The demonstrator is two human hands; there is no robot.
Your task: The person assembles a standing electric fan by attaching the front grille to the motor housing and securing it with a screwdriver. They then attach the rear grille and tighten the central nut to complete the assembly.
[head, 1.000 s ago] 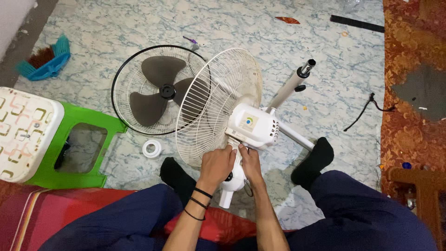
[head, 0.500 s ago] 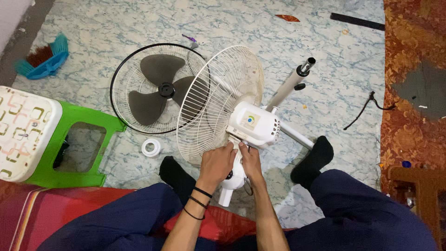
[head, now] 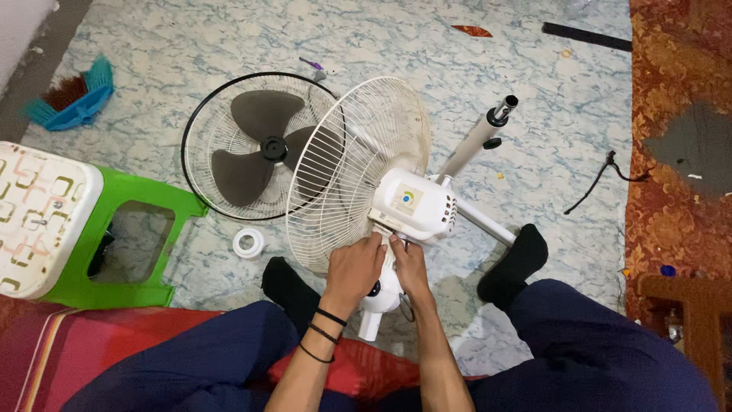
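A white fan motor housing (head: 415, 204) with its rear wire grille (head: 347, 172) stands tilted between my legs. My left hand (head: 355, 268) grips the fan's neck just below the housing, against the grille. My right hand (head: 410, 265) presses on the same neck from the right side, fingertips at the housing's underside. Both hands cover the joint, so what the fingers pinch is hidden. The front grille with the dark fan blade (head: 259, 145) lies flat on the floor behind.
A white stand pole (head: 476, 141) lies behind the fan. A small white ring cap (head: 248, 243) sits on the floor, a green stool (head: 126, 244) at left, a blue brush (head: 72, 95) far left, a black cable (head: 602, 179) and patterned rug (head: 679, 152) at right.
The fan head and rear grille have rocked slightly; both hands stay at the neck with almost no shift.
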